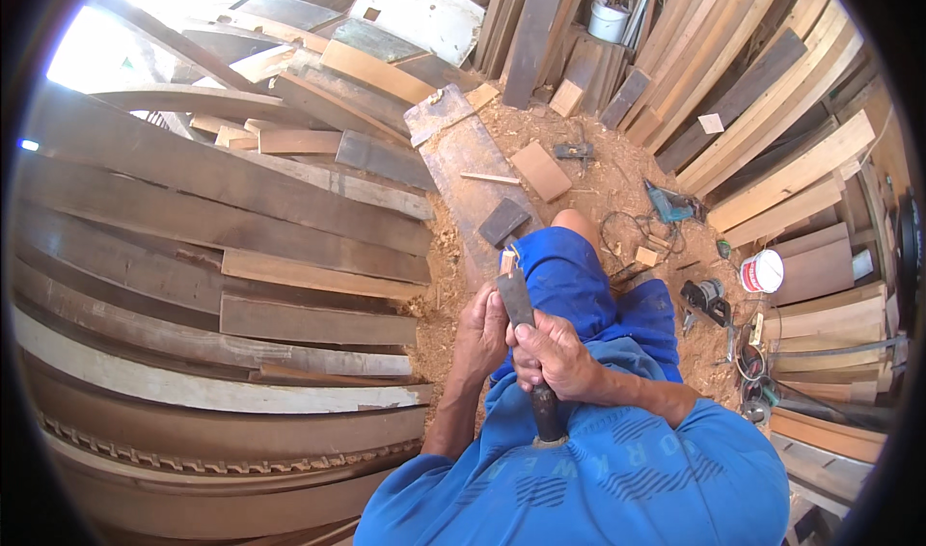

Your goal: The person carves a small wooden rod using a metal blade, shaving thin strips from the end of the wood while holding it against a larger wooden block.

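Note:
My right hand (558, 361) is wrapped round a broad chisel (517, 297), its dark handle running back against my blue shirt. The flat grey blade points away from me, toward the floor ahead. My left hand (481, 326) is closed at the left edge of the blade, fingertips pinched on a small piece of wood (507, 260). Only the pale end of that wood shows past the blade's tip; the rest is hidden by blade and fingers. Beyond my knee, a dark rectangular block (503, 222) and a thin wooden stick (489, 177) lie on a worn plank (451, 165).
Stacked boards (318, 319) fill the left, and long timbers (762, 93) lean on the right. On the shavings-covered floor are a brown wood block (542, 171), a teal power tool (672, 204) with a cord, a dark power tool (705, 301) and a white bucket (762, 271).

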The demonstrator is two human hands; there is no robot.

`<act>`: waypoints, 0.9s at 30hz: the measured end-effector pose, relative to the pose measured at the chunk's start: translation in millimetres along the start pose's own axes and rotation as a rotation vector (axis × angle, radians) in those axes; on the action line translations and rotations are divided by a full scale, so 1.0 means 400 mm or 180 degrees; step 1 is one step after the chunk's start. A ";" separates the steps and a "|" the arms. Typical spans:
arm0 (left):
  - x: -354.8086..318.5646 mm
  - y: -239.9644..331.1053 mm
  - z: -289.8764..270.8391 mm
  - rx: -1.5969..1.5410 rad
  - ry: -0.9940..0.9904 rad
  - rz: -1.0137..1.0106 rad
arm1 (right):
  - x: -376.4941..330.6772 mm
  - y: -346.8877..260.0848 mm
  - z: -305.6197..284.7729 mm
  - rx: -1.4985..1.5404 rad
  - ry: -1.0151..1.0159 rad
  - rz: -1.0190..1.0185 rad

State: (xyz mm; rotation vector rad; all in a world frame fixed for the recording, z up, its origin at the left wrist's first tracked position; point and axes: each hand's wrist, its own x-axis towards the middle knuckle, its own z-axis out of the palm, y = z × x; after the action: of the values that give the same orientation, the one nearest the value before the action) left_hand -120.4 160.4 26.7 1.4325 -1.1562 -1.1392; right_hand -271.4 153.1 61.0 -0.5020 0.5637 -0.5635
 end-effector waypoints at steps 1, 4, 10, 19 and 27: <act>-0.002 0.005 0.006 -0.0012 -0.0022 -0.0021 | -0.002 -0.001 -0.005 -0.0060 0.0006 0.0017; -0.056 -0.042 0.027 0.0584 -0.0418 0.0583 | -0.023 -0.014 -0.066 -0.0700 0.0253 -0.0901; -0.099 -0.133 -0.007 -0.1305 0.0048 -0.1142 | -0.067 -0.128 -0.095 0.0270 0.0965 -0.0929; 0.163 -0.008 0.027 -0.1775 0.0396 -0.0693 | 0.069 -0.065 0.021 0.0458 -0.0007 -0.0132; 0.077 0.011 0.018 -0.1077 0.0129 -0.0595 | 0.020 -0.035 0.012 0.0250 -0.0016 -0.0028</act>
State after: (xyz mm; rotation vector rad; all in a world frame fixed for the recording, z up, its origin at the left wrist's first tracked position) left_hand -124.4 128.6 27.0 1.3103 -0.7679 -1.3566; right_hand -267.6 139.2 69.7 -0.4318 0.5328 -0.5904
